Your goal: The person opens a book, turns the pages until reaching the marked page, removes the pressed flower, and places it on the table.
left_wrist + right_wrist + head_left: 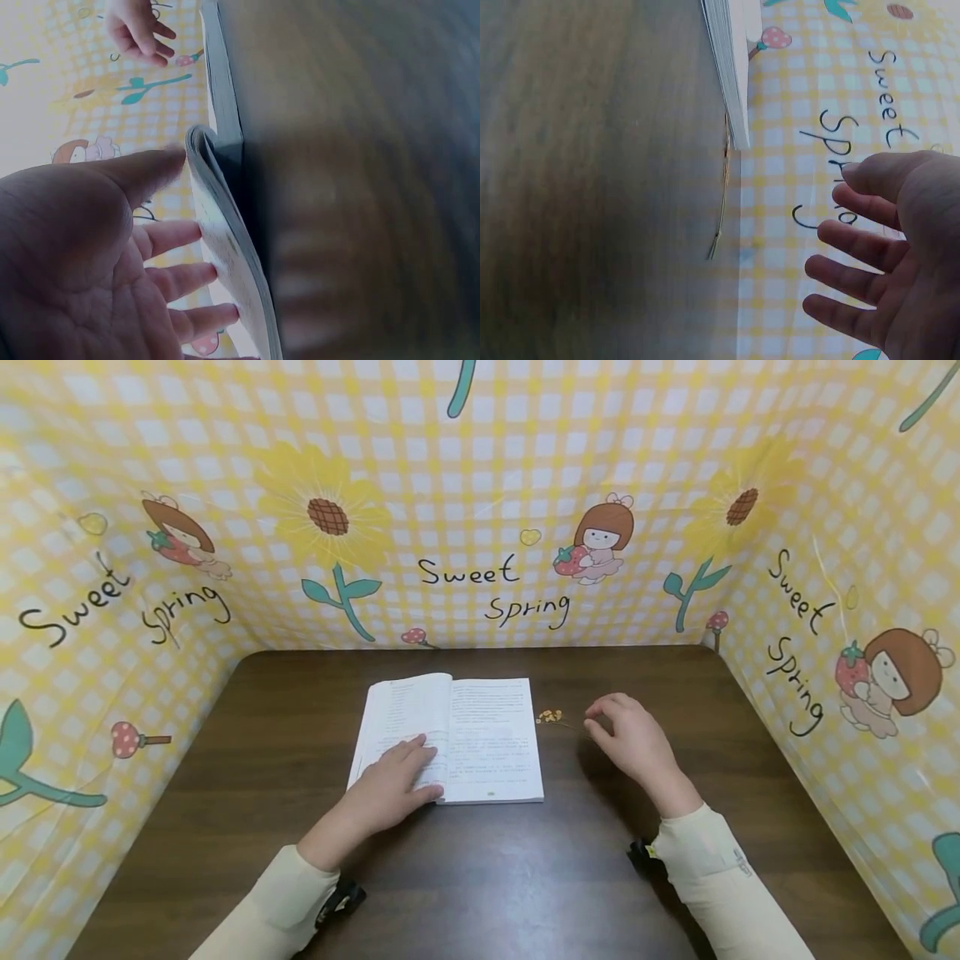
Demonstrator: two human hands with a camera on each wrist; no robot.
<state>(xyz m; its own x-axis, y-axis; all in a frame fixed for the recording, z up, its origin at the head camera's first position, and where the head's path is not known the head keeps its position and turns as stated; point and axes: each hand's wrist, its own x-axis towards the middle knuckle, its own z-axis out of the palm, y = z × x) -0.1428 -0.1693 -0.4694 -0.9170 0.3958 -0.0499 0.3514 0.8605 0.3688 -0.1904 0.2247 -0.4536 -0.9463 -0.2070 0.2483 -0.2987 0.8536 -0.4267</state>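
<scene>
An open book [491, 743] lies on the dark wooden table, its printed pages facing up. My left hand [393, 781] rests on the left page with its fingers spread; in the left wrist view the fingertips [225, 313] touch the paper near the fold. Right of the book lies a small sprig of yellow flowers [550, 717] with a thin stem [721, 202], its flower end close by the page edge. Above the table near the stem's end hovers my right hand [633, 739], fingers loosely bent, holding nothing.
Yellow checked cloth [480, 468] with printed flowers and figures walls the table [487, 877] on the back and both sides. Dark wrist cameras [341, 902] sit below both cream sleeves [705, 852].
</scene>
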